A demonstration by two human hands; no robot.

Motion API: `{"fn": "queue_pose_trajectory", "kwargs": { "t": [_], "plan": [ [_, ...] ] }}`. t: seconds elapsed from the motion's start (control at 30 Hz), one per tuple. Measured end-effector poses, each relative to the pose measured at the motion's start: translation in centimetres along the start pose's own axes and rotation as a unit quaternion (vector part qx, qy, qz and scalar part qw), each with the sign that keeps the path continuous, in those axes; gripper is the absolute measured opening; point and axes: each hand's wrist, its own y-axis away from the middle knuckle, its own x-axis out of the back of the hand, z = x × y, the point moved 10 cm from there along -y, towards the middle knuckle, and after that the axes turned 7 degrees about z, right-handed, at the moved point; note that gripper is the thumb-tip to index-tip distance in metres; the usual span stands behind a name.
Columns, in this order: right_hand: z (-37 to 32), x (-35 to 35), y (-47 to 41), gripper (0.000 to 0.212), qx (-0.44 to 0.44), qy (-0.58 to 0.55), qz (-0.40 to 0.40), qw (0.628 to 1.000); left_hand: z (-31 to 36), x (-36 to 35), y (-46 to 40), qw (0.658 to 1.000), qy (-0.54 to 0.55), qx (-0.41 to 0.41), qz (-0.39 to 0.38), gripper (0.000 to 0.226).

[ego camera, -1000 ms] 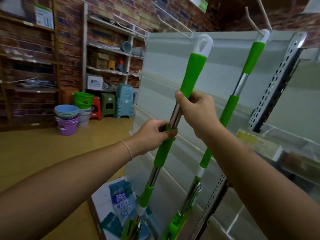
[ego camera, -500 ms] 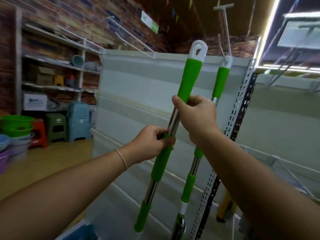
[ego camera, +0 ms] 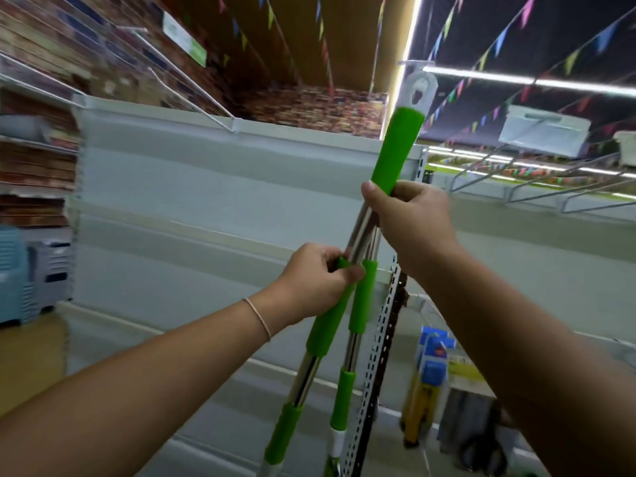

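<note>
Now, our grip:
left hand (ego camera: 318, 280): clamps pole (ego camera: 395, 156) mid-sleeve
right hand (ego camera: 411, 222): grasps pole's top sleeve
second pole (ego camera: 361, 301): just behind ours

White shop shelving on a tan floor.
The shelving (ego camera: 213, 187) shows a pale back panel with a perforated upright (ego camera: 382, 339) at its right edge. On the low shelf (ego camera: 585, 342) right of it stand blue-and-yellow packs (ego camera: 432, 359). Far left, blue and grey stools (ego camera: 20, 270) sit on the floor (ego camera: 31, 356).
</note>
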Motion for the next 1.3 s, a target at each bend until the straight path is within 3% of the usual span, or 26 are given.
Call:
{"fn": "queue_pose_trajectory", "kwargs": {
  "t": [0.33, 0.67, 0.93, 1.07, 1.3],
  "plan": [
    [-0.6, 0.1, 0.5, 0.018, 0.001, 0.028, 0.020, 0.999, -0.6, -0.9, 0.1, 0.999, 0.035, -0.028, 0.018, 0.012],
    [0.4, -0.1, 0.5, 0.034, 0.008, 0.060, 0.017, 0.998, -1.7, -2.4, 0.1, 0.996, 0.082, 0.007, -0.018, 0.016],
    [1.8, 0.4, 0.0, 0.020, -0.023, 0.047, 0.026, 0.998, -2.8, -3.3, -0.6, 0.997, 0.080, 0.011, -0.019, 0.011],
    [3.0, 0.0, -0.8, 0.023, -0.042, 0.065, 0.022, 0.997, -4.1, -3.3, -1.4, 0.996, 0.084, 0.027, -0.013, 0.001],
    [6.4, -0.9, -2.1, 0.021, -0.066, 0.090, 0.029, 0.993, -6.7, -4.3, -2.8, 0.995, 0.071, 0.059, -0.033, 0.014]
  ]
}}
